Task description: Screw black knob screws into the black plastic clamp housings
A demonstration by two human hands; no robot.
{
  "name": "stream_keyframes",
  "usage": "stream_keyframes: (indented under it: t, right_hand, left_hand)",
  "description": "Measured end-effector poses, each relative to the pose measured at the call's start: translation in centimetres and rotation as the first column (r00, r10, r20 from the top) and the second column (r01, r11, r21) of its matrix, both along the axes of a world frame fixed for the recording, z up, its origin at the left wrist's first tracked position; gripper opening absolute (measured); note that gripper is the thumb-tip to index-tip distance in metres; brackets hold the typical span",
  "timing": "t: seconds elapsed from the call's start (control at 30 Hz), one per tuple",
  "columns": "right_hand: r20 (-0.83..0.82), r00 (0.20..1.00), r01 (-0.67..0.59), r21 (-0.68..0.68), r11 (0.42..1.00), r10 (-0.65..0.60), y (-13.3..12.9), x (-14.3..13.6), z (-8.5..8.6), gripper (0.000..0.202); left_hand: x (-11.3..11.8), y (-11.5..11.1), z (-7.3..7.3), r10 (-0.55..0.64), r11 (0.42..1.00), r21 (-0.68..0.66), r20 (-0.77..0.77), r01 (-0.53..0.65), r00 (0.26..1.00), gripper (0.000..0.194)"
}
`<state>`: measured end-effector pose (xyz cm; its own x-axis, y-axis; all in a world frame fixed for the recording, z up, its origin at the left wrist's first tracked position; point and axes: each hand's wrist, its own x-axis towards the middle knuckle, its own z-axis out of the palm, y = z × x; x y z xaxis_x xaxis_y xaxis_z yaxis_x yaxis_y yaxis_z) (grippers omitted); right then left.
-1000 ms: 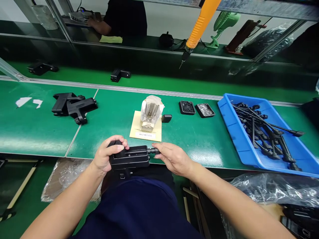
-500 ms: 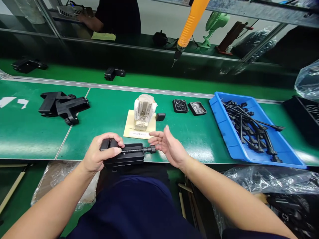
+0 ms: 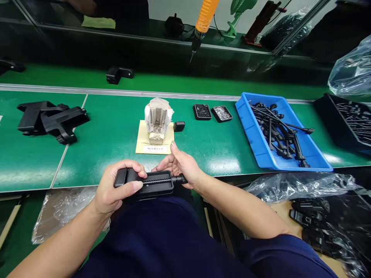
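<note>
My left hand (image 3: 116, 187) is closed around the left end of a black device (image 3: 158, 184), its thumb and fingers pressing on the top. A ribbed screw lies along the open channel of the device, and a dark knob (image 3: 180, 178) sticks out at its right end. Beside that knob is my right hand (image 3: 181, 166), fingers apart and thumb raised, its palm close to the device and partly behind it. Just beyond the hands, a clear fixture (image 3: 158, 119) stands on a yellow base (image 3: 141, 143). A small black block (image 3: 179, 126) lies beside it.
Two small screw trays (image 3: 202, 112) sit beyond my right hand. Farther right are a blue bin (image 3: 261, 154) of black screw rods and a black box (image 3: 333, 123). Black parts (image 3: 55, 119) lie at left. An orange screwdriver (image 3: 206, 17) hangs above. Another person's arm (image 3: 84, 5) shows behind.
The view has shifted right and down. My right hand has come in closer around the device's knob end, still with fingers apart. My left hand keeps its hold.
</note>
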<state>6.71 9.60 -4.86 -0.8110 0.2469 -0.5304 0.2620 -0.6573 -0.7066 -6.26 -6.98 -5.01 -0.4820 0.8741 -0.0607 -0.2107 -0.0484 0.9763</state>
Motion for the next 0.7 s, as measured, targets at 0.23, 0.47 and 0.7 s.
stream_keyframes:
  t: [0.23,0.47,0.7]
  right_hand:
    - [0.094,0.995,-0.021,0.438,0.899,-0.023,0.5,1.3,-0.3,0.082]
    - [0.217,0.957,-0.284,0.837,0.468,0.192,1.2,2.8,-0.2,0.080]
    - [0.079,0.916,-0.147,0.978,0.148,0.394,2.0,3.5,-2.1,0.063]
  left_hand:
    - [-1.3,-0.5,-0.3,0.028,0.999,-0.021,-0.076,-0.029,0.997,0.021]
    - [-1.6,0.0,-0.1,0.188,0.981,0.029,0.075,-0.191,0.979,0.025]
    - [-1.0,0.1,-0.8,0.197,0.980,-0.068,0.269,-0.185,0.943,0.026]
